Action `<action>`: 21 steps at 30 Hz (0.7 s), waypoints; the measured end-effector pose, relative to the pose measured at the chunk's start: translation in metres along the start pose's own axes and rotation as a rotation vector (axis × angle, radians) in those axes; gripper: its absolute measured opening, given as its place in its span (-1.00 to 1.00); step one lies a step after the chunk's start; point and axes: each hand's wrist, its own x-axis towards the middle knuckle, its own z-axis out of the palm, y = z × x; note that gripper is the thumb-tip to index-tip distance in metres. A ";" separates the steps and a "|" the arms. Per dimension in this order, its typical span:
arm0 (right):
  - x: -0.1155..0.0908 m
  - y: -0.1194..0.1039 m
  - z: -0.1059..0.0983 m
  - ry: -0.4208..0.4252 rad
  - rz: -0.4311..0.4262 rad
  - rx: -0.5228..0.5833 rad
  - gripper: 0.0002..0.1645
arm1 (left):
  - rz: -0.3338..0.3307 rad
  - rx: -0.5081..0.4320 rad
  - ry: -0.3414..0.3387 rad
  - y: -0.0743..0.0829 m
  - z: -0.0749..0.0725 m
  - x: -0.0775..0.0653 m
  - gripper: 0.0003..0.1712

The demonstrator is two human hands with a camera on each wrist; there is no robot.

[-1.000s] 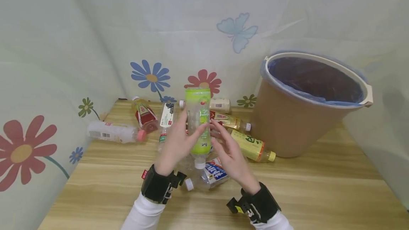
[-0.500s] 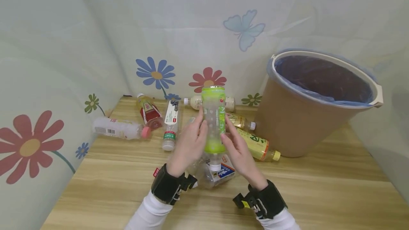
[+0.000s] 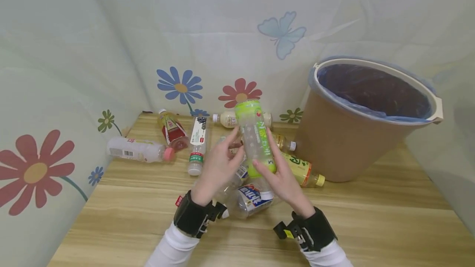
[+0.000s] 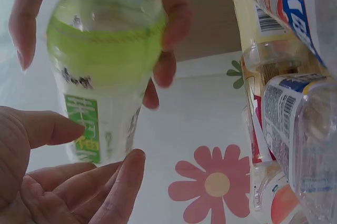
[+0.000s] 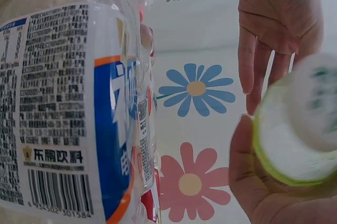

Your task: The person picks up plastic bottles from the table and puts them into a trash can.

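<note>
A clear plastic bottle with a bright green and white label [image 3: 255,139] is tilted over the other bottles, its white cap [image 3: 266,195] pointing down towards me. My right hand [image 3: 283,176] grips it from the right, thumb across the front; in the right wrist view those fingers curl round it behind the cap [image 5: 320,103]. Beside the bottle's left side is my left hand [image 3: 219,168], fingers loosely bent and spread. In the left wrist view, the left thumb [image 4: 55,127] overlaps the label. Under the held bottle lies one with a blue and white label [image 3: 253,198].
Several bottles lie on the wooden table [image 3: 122,217], among them a pink-capped one [image 3: 135,149], a red-labelled one [image 3: 172,130], a white-labelled one [image 3: 198,143] and a yellow-labelled one [image 3: 298,170]. A tall brown bin [image 3: 341,147] with a blue liner stands at right. Patterned curtains hang behind.
The green-labelled bottle has moved right and tilted, its cap end swinging right. The left hand, against the bottle half a second ago, has loosened from it; the right hand keeps its grip.
</note>
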 end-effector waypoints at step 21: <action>0.009 -0.010 -0.022 0.083 0.097 -0.028 -0.02 | 0.203 0.226 0.118 0.000 0.003 0.002 -0.40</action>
